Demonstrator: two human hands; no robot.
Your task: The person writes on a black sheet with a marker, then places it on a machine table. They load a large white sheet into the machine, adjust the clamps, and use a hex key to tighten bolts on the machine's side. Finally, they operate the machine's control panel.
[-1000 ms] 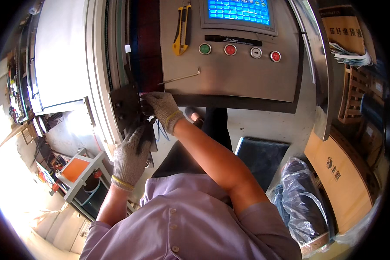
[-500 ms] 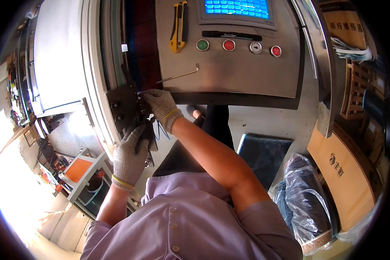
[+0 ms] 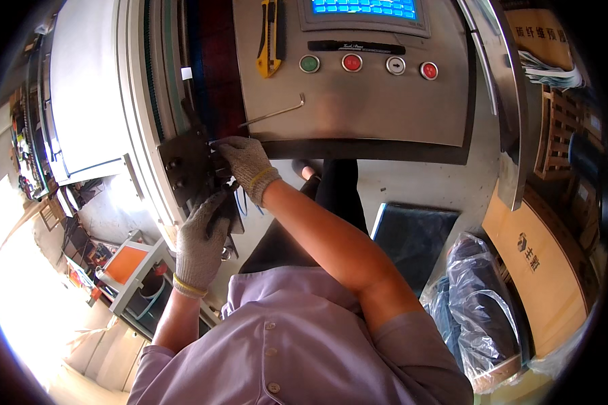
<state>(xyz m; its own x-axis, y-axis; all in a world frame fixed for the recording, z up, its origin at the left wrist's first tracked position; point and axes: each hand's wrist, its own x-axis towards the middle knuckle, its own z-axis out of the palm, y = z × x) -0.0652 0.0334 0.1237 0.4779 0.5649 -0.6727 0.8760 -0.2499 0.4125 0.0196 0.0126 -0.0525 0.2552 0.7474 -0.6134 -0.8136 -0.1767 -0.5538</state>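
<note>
A dark metal bracket [image 3: 184,166] with bolts on its face is mounted on the rail at the machine's edge. My left hand [image 3: 201,246], in a grey knit glove, grips the bracket's lower part from below, thumb to one side. My right hand [image 3: 246,165], gloved too, reaches across to the bracket's right side. Its fingers are bent and pressed together there; whatever they pinch is hidden. Thin blue tubing [image 3: 240,202] hangs just under the right hand. On the steel control panel [image 3: 358,115] close by lies a hex key [image 3: 273,111].
The panel also carries a yellow utility knife [image 3: 269,40], a black marker [image 3: 356,47], push buttons [image 3: 352,63] and a lit screen [image 3: 365,8]. Plastic-wrapped dark rolls [image 3: 479,307] and a cardboard box [image 3: 530,263] stand at right. A cart [image 3: 132,270] is at lower left.
Both hands stay at the bracket with only slight finger shifts. The view has moved a little, so the panel and its tools sit slightly higher and further left.
</note>
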